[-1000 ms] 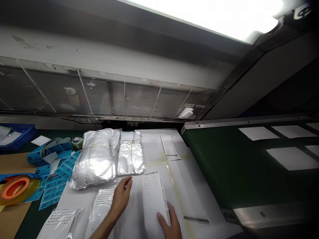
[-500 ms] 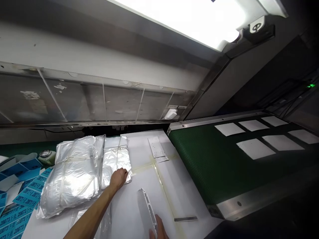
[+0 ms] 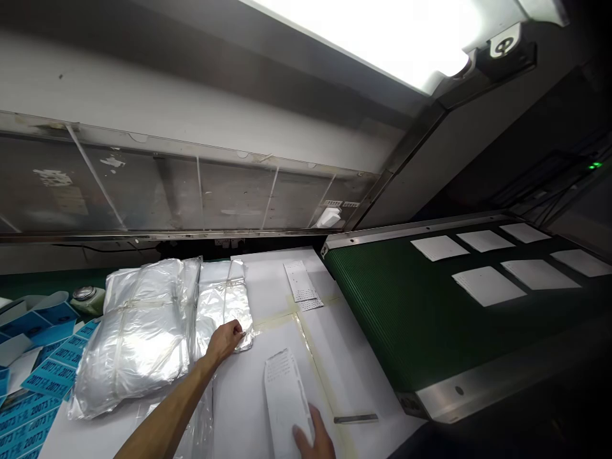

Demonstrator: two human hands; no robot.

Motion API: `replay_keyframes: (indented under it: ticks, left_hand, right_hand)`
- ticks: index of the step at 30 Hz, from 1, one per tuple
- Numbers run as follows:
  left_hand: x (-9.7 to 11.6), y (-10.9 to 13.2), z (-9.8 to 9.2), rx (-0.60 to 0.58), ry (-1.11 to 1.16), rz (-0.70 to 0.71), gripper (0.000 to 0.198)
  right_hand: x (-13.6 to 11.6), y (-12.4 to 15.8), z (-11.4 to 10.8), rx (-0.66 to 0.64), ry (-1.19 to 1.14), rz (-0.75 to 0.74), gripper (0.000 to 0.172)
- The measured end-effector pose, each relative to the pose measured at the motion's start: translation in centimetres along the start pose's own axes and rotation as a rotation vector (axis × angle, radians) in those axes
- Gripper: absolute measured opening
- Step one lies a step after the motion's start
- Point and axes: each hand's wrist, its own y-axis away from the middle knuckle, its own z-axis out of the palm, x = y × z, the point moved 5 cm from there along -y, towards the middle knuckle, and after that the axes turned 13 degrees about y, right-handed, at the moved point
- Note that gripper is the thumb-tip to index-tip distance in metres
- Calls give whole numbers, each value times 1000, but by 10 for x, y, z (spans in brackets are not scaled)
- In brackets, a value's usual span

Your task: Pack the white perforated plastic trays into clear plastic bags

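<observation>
My left hand (image 3: 227, 339) is closed in a pinch at the near right corner of a banded bundle of clear plastic bags (image 3: 222, 290); the fingertips seem to hold a bag edge. In my right hand (image 3: 316, 437), between thumb and fingers, is a flat white printed piece (image 3: 285, 395), perhaps a folded sheet or thin stack, its face turned up with small print at the far end. A larger banded bundle of plastic bags (image 3: 143, 331) lies to the left, partly behind my left forearm.
White printed strips (image 3: 301, 284) lie farther back on the white work surface (image 3: 268, 261). To the right, a green conveyor belt (image 3: 382, 306) carries several white flat pieces (image 3: 488, 285). Blue printed labels (image 3: 52, 370) and a lidded jar (image 3: 87, 299) sit at the left.
My right hand has turned the white printed piece from edge-on to face-up. My left hand has stayed almost still at the bundle's corner.
</observation>
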Motion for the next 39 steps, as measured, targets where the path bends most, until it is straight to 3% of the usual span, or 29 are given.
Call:
replay_keyframes:
  ticks: [3, 7, 11, 14, 19, 26, 30, 33, 36, 39]
  left_hand:
    - [-4, -2, -2, -5, 92, -11, 22]
    - [-7, -5, -8, -3, 263, -28, 23]
    - [-7, -3, -20, 39, 476, -53, 24]
    - [-2, 1, -37, 120, 658, -75, 24]
    - [24, 5, -78, 235, 1030, -70, 24]
    - [54, 17, -163, 434, 1422, 60, 15]
    - [75, 49, -206, 514, 1480, 149, 9]
    - [94, 92, -225, 566, 1472, 193, 8]
    - [111, 143, -216, 612, 1216, 183, 15]
    - [132, 176, -160, 434, 829, 89, 18]
  right_hand:
    - [-48, -11, -10, -130, -366, 71, 74]
    - [-102, -47, 11, -365, -570, 10, 63]
    - [-107, -79, 43, -446, -514, 34, 52]
    - [-102, -87, 52, -476, -444, 28, 48]
    - [-102, -89, 50, -486, -373, -23, 48]
    - [-100, -85, 56, -455, -293, -45, 58]
    - [-110, -78, 51, -389, -261, -78, 79]
    - [-126, -64, 35, -340, -249, -144, 72]
    - [-148, -32, 4, -305, -224, -222, 41]
    - [-177, 13, -35, -128, -35, -351, 28]
